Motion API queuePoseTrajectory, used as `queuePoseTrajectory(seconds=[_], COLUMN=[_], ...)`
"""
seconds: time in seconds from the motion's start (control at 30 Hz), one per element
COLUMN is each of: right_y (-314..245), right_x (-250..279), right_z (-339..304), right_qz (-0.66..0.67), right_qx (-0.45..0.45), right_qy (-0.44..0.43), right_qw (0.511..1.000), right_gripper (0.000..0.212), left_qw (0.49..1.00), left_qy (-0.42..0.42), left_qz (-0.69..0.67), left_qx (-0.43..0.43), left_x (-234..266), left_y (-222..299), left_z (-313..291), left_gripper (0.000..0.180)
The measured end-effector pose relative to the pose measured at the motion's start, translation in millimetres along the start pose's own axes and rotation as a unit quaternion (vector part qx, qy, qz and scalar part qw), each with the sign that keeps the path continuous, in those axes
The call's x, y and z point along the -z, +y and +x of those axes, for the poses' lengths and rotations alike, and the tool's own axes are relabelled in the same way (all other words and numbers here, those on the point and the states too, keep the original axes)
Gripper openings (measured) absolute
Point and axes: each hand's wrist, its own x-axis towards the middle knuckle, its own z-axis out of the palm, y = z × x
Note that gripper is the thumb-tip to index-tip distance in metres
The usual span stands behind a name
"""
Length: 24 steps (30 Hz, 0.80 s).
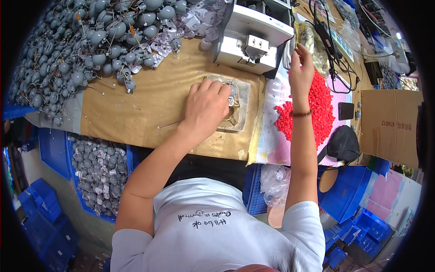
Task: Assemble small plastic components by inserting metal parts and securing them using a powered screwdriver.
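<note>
My left hand (206,106) is closed, its curled fingers resting on a small grey rounded part (233,90) at the metal plate (243,104) near the table's front edge. The hand hides most of that part, and a piece of white shows beside the fingertips. Farther right, my right hand (301,77) is raised beyond a heap of small red plastic pieces (321,106), beside the white machine (253,22). Its fingers are partly bent and apart from the thumb, with nothing visible between them.
Grey round parts with wires (97,38) pile up at the far left, with white plastic pieces (206,20) alongside. A blue bin (102,177) of similar parts stands below the table's left edge. Black cables (333,50), a black cap (343,144) and a cardboard box (389,124) are at right.
</note>
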Motion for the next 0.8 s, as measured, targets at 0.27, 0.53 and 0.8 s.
queuePoseTrajectory(seconds=[0.27, 0.53, 0.8], right_y=[26.5, -111.2, -131.4], right_x=[-26.1, 5.4, -49.5], right_z=[24.4, 24.9, 5.5], right_qz=[0.125, 0.460, 0.287], right_qx=[-0.149, 0.116, -0.003], right_qy=[-0.079, -0.023, -0.090], right_qw=[0.978, 0.880, 0.954], right_gripper=[0.049, 0.041, 0.017], left_qw=[1.000, 0.999, 0.999], left_qy=[0.021, 0.005, 0.013], left_qz=[-0.012, -0.033, -0.028], left_qx=[-0.010, 0.007, 0.007], left_x=[-1.7, 2.7, -4.6], left_y=[-3.0, -1.1, -3.8], left_z=[2.6, 0.8, -1.2], left_gripper=[0.031, 0.030, 0.031])
